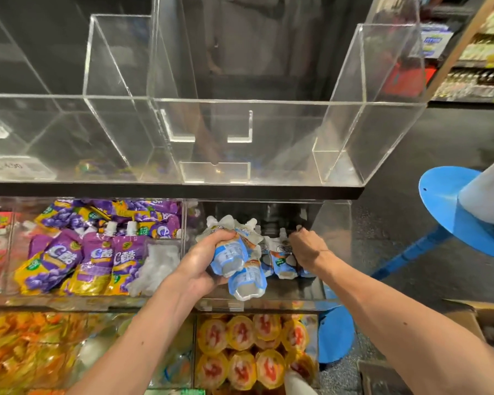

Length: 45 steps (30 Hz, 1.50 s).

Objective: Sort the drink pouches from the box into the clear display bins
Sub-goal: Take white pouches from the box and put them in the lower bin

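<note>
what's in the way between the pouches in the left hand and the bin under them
Nothing visible. The left hand holds the blue pouches over the open bin; the right hand holds standing pouches further right.

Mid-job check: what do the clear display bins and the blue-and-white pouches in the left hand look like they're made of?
Display bins: rigid clear sheet, probably acrylic, glossy; see-through walls with bright straight edges. Blue-and-white pouches: thin flexible plastic film, shiny, with what look like hard white plastic spouts; they crumple in the left hand's grip and catch highlights.
</note>
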Each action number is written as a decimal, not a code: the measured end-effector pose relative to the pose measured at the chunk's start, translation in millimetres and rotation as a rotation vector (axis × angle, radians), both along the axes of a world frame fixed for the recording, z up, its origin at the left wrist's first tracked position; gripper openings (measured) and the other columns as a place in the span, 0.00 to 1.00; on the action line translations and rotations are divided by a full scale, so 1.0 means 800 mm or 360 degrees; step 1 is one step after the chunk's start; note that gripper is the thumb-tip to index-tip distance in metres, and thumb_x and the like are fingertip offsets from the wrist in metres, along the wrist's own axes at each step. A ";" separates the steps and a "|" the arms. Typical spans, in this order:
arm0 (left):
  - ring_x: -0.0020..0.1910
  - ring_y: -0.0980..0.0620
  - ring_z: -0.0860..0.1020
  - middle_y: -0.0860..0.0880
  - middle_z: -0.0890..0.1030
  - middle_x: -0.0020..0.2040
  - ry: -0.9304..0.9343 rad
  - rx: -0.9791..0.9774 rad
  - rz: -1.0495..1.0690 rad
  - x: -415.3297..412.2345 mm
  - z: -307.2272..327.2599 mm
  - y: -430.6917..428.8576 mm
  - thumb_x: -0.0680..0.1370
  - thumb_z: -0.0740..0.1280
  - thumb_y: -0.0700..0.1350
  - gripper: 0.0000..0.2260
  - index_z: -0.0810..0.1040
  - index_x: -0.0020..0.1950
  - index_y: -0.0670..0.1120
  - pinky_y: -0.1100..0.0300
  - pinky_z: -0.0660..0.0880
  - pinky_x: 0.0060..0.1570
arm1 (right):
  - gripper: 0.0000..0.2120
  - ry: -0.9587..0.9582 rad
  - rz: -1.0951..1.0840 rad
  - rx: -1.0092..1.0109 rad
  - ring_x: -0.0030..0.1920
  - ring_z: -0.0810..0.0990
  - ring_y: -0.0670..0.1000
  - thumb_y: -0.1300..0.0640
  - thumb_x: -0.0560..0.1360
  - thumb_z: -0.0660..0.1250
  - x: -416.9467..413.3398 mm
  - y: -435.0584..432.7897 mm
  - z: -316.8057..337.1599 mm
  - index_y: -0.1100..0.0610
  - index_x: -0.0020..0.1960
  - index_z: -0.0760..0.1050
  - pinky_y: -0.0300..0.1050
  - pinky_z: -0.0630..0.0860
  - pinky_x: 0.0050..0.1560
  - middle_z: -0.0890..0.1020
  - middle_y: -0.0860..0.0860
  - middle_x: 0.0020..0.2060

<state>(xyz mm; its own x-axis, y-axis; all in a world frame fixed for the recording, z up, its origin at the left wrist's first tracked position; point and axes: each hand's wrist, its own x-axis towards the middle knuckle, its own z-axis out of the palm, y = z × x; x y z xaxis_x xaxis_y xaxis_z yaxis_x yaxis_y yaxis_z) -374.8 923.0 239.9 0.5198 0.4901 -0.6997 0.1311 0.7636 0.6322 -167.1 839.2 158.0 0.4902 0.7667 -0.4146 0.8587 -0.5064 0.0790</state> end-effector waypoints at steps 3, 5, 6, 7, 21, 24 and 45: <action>0.37 0.45 0.84 0.42 0.86 0.42 -0.0015 -0.0013 -0.0010 0.001 0.004 0.000 0.78 0.69 0.44 0.07 0.79 0.53 0.42 0.51 0.82 0.38 | 0.15 0.0000 0.0049 0.0059 0.63 0.72 0.60 0.63 0.79 0.60 -0.004 0.000 0.002 0.60 0.64 0.75 0.51 0.72 0.61 0.75 0.58 0.63; 0.36 0.46 0.85 0.41 0.86 0.44 -0.0029 -0.0008 -0.0006 0.001 0.005 0.001 0.77 0.69 0.44 0.09 0.79 0.55 0.42 0.52 0.82 0.34 | 0.11 0.0102 -0.0031 0.0347 0.57 0.77 0.56 0.59 0.81 0.59 -0.012 0.007 0.015 0.58 0.56 0.80 0.47 0.73 0.54 0.80 0.54 0.55; 0.37 0.46 0.85 0.41 0.86 0.45 -0.0034 -0.0005 -0.0004 0.002 0.005 0.001 0.77 0.69 0.44 0.10 0.79 0.56 0.42 0.53 0.82 0.35 | 0.12 0.0342 -0.0159 0.0518 0.51 0.80 0.54 0.56 0.81 0.59 -0.021 0.009 0.027 0.59 0.50 0.80 0.45 0.74 0.49 0.82 0.53 0.48; 0.37 0.46 0.85 0.42 0.86 0.45 -0.0048 -0.0004 -0.0005 0.003 0.006 0.001 0.77 0.69 0.44 0.10 0.80 0.56 0.42 0.53 0.82 0.35 | 0.15 0.0760 -0.0390 0.0649 0.45 0.82 0.53 0.51 0.82 0.60 -0.033 0.009 0.038 0.61 0.48 0.79 0.44 0.75 0.44 0.83 0.53 0.43; 0.43 0.44 0.86 0.40 0.86 0.47 0.0313 0.0441 -0.0198 0.020 0.015 0.009 0.70 0.77 0.39 0.21 0.77 0.60 0.38 0.52 0.81 0.39 | 0.09 0.1875 -0.1048 0.0856 0.53 0.82 0.50 0.55 0.76 0.73 -0.051 -0.024 0.058 0.54 0.55 0.78 0.45 0.77 0.54 0.84 0.49 0.49; 0.43 0.47 0.86 0.43 0.86 0.47 0.0516 0.0743 -0.0313 0.020 0.011 0.010 0.68 0.79 0.41 0.19 0.78 0.56 0.42 0.50 0.82 0.44 | 0.12 0.1608 -0.1045 0.0878 0.51 0.77 0.50 0.55 0.77 0.72 -0.038 -0.030 0.063 0.58 0.56 0.74 0.41 0.70 0.51 0.78 0.47 0.46; 0.64 0.42 0.72 0.44 0.77 0.64 0.1923 0.2194 -0.1770 0.052 -0.083 0.026 0.79 0.66 0.54 0.17 0.74 0.64 0.47 0.50 0.68 0.64 | 0.25 0.1410 -0.1058 0.0768 0.49 0.77 0.49 0.54 0.72 0.75 -0.041 0.011 0.016 0.54 0.65 0.68 0.43 0.75 0.49 0.78 0.50 0.51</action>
